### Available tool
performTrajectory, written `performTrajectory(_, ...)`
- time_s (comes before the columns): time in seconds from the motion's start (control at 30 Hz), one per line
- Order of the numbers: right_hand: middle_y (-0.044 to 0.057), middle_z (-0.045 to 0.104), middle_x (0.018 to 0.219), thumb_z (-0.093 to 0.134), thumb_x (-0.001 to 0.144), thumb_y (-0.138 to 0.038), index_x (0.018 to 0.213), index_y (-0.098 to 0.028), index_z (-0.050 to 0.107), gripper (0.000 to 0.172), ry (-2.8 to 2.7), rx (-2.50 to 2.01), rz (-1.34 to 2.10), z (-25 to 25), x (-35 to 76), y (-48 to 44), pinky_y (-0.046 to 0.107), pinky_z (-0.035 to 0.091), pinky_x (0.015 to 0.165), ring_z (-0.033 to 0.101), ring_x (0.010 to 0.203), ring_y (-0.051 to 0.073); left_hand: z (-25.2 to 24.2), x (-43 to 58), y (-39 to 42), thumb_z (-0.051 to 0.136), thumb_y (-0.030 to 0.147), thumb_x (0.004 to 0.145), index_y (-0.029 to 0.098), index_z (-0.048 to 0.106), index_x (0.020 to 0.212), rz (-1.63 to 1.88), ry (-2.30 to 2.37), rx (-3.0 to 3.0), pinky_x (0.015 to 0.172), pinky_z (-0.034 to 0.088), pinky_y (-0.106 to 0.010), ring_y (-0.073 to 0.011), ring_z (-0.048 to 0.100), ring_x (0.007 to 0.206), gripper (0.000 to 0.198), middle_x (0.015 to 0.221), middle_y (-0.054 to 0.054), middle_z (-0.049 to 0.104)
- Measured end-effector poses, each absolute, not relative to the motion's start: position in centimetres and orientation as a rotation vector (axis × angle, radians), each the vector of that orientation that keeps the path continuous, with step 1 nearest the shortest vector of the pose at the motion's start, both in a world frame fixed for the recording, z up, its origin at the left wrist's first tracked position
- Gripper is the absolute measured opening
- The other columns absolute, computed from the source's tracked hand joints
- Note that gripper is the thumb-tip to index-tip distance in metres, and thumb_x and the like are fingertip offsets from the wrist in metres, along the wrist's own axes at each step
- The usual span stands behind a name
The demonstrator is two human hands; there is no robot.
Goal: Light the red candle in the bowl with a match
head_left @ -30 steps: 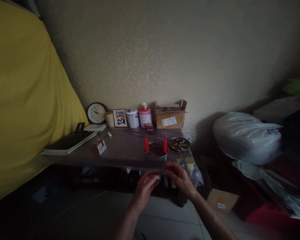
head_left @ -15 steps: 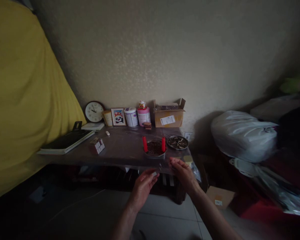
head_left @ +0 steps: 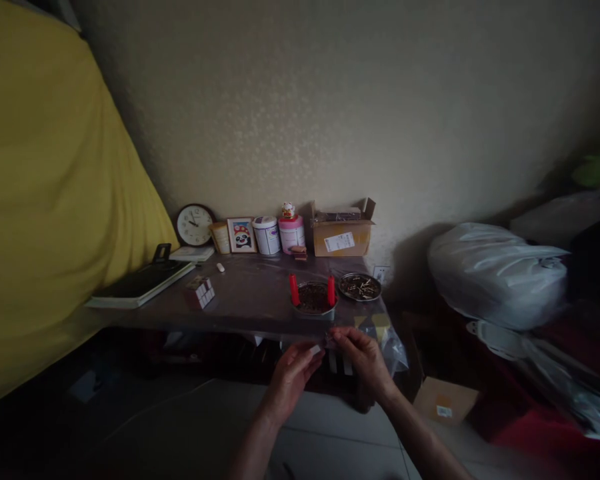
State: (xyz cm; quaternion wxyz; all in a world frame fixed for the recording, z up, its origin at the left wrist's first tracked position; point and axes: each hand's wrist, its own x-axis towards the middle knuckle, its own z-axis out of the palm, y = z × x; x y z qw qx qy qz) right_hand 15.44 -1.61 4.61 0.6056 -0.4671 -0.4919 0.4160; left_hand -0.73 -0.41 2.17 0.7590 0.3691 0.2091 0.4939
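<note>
In front of the table's near edge, my left hand (head_left: 293, 377) is closed around a small pale box (head_left: 315, 349), which looks like a matchbox. My right hand (head_left: 363, 357) is just to its right, thumb and forefinger pinched at the box's far end. What they pinch is too small and dim to make out. Beyond the hands stands a round metal bowl (head_left: 314, 315) of dark grains. A red candle (head_left: 294, 290) is upright at its left side and another red candle (head_left: 331, 291) at its right. Beside it lies a round dish (head_left: 360, 298) with several matchsticks.
On the table (head_left: 255, 300) are a patterned cube (head_left: 200, 292), a black-topped book (head_left: 145, 283) and a small white object (head_left: 221, 267). A clock (head_left: 195, 225), a picture frame (head_left: 242, 235), tins and a cardboard box (head_left: 343, 238) line the wall. White bags (head_left: 495, 273) lie right.
My right hand has moved left and slightly down, bringing its pinched fingers close to the pale box in my left hand. The view has shifted slightly, moving the scene right.
</note>
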Motion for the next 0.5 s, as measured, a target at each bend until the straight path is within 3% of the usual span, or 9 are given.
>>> performTrajectory(0.3, 0.004, 0.068, 0.084, 0.053, 0.082, -0.041, 0.094, -0.02, 0.063, 0.027, -1.447, -1.22, 0.597, 4.43, 15.34, -2.04, 0.028, 0.049, 0.071, 0.062, 0.078, 0.019, 1.88, -0.59, -0.32, 0.062, 0.021, 0.077, 0.017, 0.065, 0.091, 1.095, 0.48, 0.841, 0.092, 0.039, -0.035, -0.0202, 0.058, 0.098, 0.016, 0.1, -0.007, 0.067)
performTrajectory(0.5, 0.002, 0.067, 0.079, 0.052, 0.082, -0.039, 0.084, -0.02, 0.06, 0.021, -1.512, -1.254, 0.532, 5.32, 15.07, -2.59, 0.024, 0.048, 0.069, 0.062, 0.074, 0.016, 2.01, -0.51, -0.33, 0.062, 0.02, 0.076, 0.017, 0.065, 0.093, 1.11, 0.474, 0.842, 0.093, 0.039, -0.034, -0.0196, 0.057, 0.099, 0.017, 0.101, -0.006, 0.066)
